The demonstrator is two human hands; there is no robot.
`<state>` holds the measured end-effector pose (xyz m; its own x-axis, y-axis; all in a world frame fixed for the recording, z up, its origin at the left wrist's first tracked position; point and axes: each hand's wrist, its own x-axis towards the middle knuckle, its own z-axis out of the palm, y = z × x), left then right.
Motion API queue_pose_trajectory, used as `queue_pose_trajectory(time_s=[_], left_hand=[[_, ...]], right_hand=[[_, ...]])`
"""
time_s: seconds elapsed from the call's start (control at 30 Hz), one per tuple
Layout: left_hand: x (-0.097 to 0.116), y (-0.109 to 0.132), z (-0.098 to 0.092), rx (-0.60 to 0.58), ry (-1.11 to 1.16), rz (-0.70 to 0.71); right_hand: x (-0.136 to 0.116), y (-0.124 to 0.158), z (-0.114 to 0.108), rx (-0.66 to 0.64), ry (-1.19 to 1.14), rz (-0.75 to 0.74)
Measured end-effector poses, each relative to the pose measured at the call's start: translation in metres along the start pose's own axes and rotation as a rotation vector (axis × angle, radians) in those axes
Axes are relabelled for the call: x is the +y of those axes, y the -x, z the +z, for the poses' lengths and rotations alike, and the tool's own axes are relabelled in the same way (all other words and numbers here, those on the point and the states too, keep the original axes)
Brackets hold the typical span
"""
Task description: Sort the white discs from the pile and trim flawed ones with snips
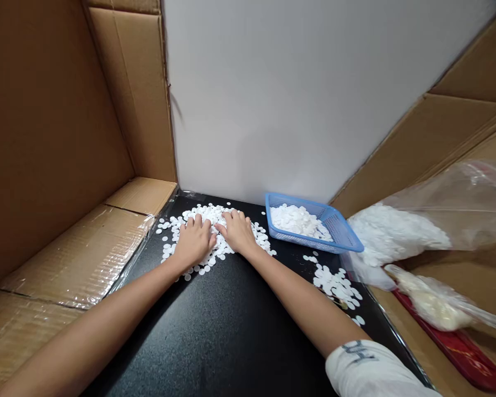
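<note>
Many small white round discs point(215, 215) lie spread in a loose pile near the back of a black tabletop point(215, 325). My left hand point(194, 240) rests palm down on the left part of the pile, its fingers spread over the discs. Close beside it, my right hand point(238, 231) lies on the pile's right part, fingers also apart and pointing away from me. The two thumbs point toward each other with discs between them. Whatever lies under the palms is hidden.
A blue plastic basket point(347, 237) holding more white discs stands at the back right. In front of it is a smaller heap of discs point(337, 285). Farther right lie a clear bag of white pieces point(392, 231) and a red packet point(458, 353). Cardboard point(74, 248) borders the left side.
</note>
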<state>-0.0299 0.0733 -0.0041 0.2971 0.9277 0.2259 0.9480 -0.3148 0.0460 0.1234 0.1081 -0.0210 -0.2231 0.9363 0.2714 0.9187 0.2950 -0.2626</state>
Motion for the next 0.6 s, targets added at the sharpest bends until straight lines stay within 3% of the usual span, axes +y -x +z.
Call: queue_pose_trajectory(time_s=[0.23, 0.6], left_hand=[[0.005, 0.001, -0.006, 0.001, -0.008, 0.147], [0.049, 0.092, -0.013, -0.006, 0.008, 0.469]], right_hand=[[-0.006, 0.013, -0.003, 0.008, -0.051, -0.157], [0.008, 0.129, -0.025, 0.018, -0.143, -0.356]])
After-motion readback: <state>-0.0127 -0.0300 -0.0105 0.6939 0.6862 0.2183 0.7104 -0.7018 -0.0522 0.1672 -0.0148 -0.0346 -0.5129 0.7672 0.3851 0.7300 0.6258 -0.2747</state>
